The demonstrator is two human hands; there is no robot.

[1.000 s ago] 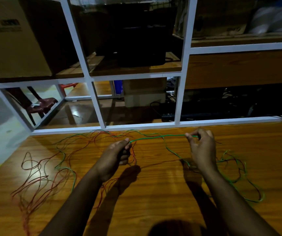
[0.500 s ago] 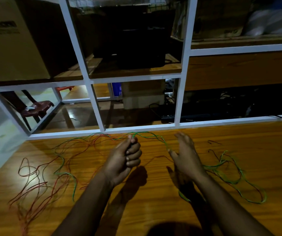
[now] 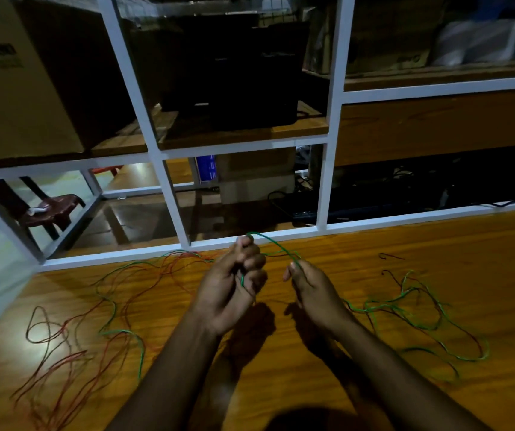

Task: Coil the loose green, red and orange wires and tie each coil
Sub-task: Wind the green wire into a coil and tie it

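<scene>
My left hand (image 3: 234,284) is curled round a green wire (image 3: 273,243), which arcs up from its fingertips and over to my right hand (image 3: 310,290). The right hand pinches that wire between thumb and fingers. More of the green wire lies in loose loops (image 3: 418,309) on the wooden table to the right. Red and orange wires (image 3: 72,346) sprawl tangled over the table's left side, mixed with another green strand (image 3: 116,315). Both hands hover a little above the table.
A white metal frame (image 3: 175,194) runs along the table's (image 3: 281,384) far edge. Behind it sit a cardboard box (image 3: 16,82), dark equipment (image 3: 234,73) on a shelf and a small stool (image 3: 51,206) on the floor. A short dark wire scrap (image 3: 390,256) lies at far right.
The hands, spread wide apart a second ago with the green wire stretched between them, have come close together. The wire now forms a short arc between them.
</scene>
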